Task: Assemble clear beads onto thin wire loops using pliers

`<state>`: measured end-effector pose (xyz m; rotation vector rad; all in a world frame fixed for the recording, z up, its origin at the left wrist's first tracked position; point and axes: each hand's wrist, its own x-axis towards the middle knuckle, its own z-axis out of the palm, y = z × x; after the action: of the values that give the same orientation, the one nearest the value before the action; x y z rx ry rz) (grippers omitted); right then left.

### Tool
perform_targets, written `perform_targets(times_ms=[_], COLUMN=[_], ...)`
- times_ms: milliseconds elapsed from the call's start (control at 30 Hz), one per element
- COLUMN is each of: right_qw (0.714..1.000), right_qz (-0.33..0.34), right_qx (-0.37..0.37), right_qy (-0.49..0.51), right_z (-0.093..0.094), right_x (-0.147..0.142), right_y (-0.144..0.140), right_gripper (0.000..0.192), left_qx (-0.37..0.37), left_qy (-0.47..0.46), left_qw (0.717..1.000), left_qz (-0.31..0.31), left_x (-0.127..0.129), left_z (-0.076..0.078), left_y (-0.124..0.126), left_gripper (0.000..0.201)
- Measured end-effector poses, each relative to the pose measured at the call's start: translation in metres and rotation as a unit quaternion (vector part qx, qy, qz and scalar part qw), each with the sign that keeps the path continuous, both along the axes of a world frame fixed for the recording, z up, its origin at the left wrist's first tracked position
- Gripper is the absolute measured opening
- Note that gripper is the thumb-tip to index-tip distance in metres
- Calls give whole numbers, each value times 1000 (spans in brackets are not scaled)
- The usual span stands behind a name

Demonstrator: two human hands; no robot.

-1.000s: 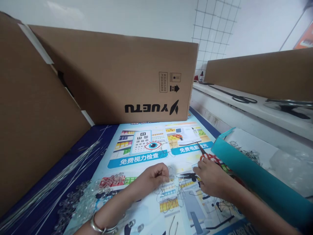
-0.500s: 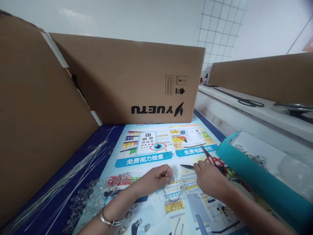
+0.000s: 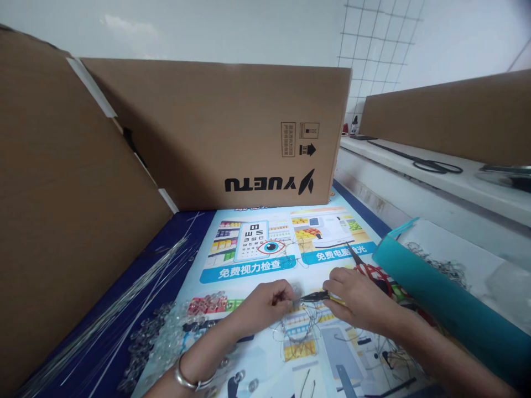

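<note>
My left hand (image 3: 264,303) is closed, pinching a thin wire piece at its fingertips. My right hand (image 3: 360,301) grips small dark pliers (image 3: 314,298) whose tip points left and meets the wire at my left fingertips. Below the two hands lies a loose tangle of thin bent wire (image 3: 296,329) on a printed poster (image 3: 257,260). Red-handled scissors (image 3: 367,266) lie just behind my right hand. A metal bangle is on my left wrist.
Clear beads (image 3: 166,337) are heaped to the left, beside a bundle of long straight wires (image 3: 112,315). Large cardboard boxes (image 3: 215,132) stand behind and at left. A teal tray (image 3: 431,298) with wire bits is at right. Black scissors (image 3: 423,163) lie on the white shelf.
My right hand has brought the pliers leftward until the tip meets my left fingertips. The view has shifted slightly.
</note>
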<state>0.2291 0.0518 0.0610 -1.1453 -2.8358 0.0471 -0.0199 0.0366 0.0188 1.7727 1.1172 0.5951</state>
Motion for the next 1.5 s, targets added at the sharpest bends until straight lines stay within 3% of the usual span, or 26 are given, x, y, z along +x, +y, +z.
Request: perform_targets(times_ms=[233, 467, 667, 1000, 1500], right_qw=[1000, 1000, 1000, 1000, 1000], right_qz=[-7, -11, -18, -20, -21], right_qx=[13, 17, 20, 16, 20], right_qy=[-13, -13, -12, 0, -3], right_z=[-10, -17, -21, -30, -35], right_x=[-3, -5, -4, 0, -1], right_y=[-4, -8, -10, -11, -12], right_gripper=[16, 17, 17, 20, 21], left_qx=[78, 173, 209, 206, 229], left_qy=[84, 185, 152, 101, 138], left_qw=[993, 966, 966, 973, 964], left_qz=[40, 50, 32, 20, 5], left_x=[8, 16, 14, 14, 15], left_z=[0, -1, -5, -16, -17], left_y=[-3, -10, -9, -3, -4], left_gripper=[9, 11, 16, 17, 21])
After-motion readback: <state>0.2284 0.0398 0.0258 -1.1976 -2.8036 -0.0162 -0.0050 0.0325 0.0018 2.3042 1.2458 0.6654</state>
